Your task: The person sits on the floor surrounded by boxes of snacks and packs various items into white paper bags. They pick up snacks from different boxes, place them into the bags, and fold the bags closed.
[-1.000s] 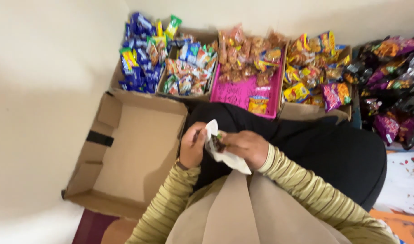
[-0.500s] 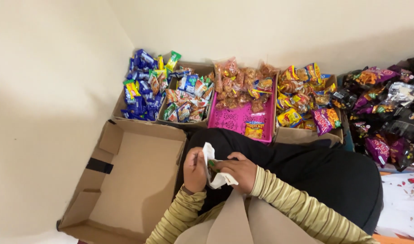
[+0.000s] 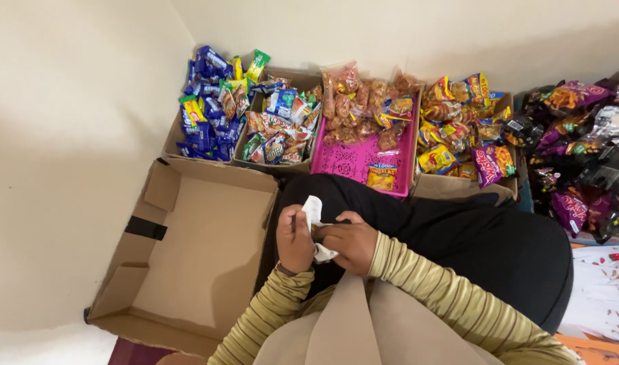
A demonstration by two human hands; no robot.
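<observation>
Nearest the camera, two sleeves of olive, dark-striped knit fabric run up from the lower edge over a tan cloth. The left hand (image 3: 294,238) and the right hand (image 3: 351,244) meet over the lap, which is covered by a black garment (image 3: 472,236). Both hands grip a small white crumpled plastic wrapper (image 3: 314,213); it sits between them, its upper end standing free above the knuckles and a lower fold showing under the right hand. The left hand's fingers are curled and pressed together against the wrapper's left side. The right hand's fingers are bent inward and closed over the wrapper's right side; the fingertips themselves are hidden, so the exact pinch cannot be told.

To the person's left, on the floor, lies an open shallow brown cardboard box (image 3: 188,250), flaps spread, with a strip of black tape on its outer flap.

Beyond the lap, along the cream wall, stands a row of containers. From left: a cardboard box of blue and green snack packets (image 3: 211,101); just beside it, a cardboard box of mixed multicoloured sachets (image 3: 282,128); then a pink perforated plastic tray (image 3: 353,162) bearing clear bags of brown snacks; then a cardboard box of yellow and red snack packets (image 3: 458,128). At the far right lies a heap of purple and black snack bags (image 3: 580,149).
</observation>
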